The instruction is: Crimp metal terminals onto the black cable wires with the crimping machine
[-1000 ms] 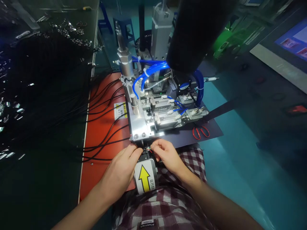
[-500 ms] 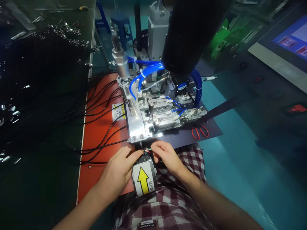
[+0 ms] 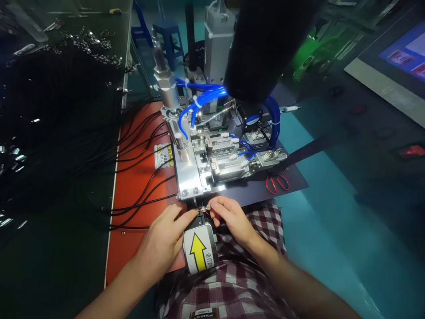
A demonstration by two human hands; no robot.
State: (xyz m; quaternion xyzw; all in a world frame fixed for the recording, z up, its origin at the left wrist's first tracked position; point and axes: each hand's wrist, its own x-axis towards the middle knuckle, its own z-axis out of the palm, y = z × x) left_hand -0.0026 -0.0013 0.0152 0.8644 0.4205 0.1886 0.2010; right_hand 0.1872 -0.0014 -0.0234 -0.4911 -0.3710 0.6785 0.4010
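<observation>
Thin coloured wires [image 3: 203, 208] stretch between the fingertips of my two hands, at the front end of the metal machine [image 3: 191, 175]. My left hand [image 3: 168, 230] is closed, thumb against forefinger, at the wires' left end. A black cable [image 3: 133, 227] runs in from the left and disappears under this hand. On the right side, my right hand [image 3: 230, 217] pinches the wires' other end between thumb and forefinger, the remaining fingers curled. Just below the wires is a black slotted block [image 3: 200, 219], partly covered by my left thumb. The wire tips are too small to make out.
Several black cables lie across the orange plate [image 3: 133, 186] into the machine. A yellow arrow label [image 3: 198, 250] faces up near my lap. Red-handled scissors [image 3: 277, 183] lie right of the machine. Blue air hoses [image 3: 212, 94] arch over it. A screen [image 3: 405, 53] stands at far right.
The coloured wires at my right fingertips have shifted slightly in angle. Both hands stay in almost the same place, still pinching.
</observation>
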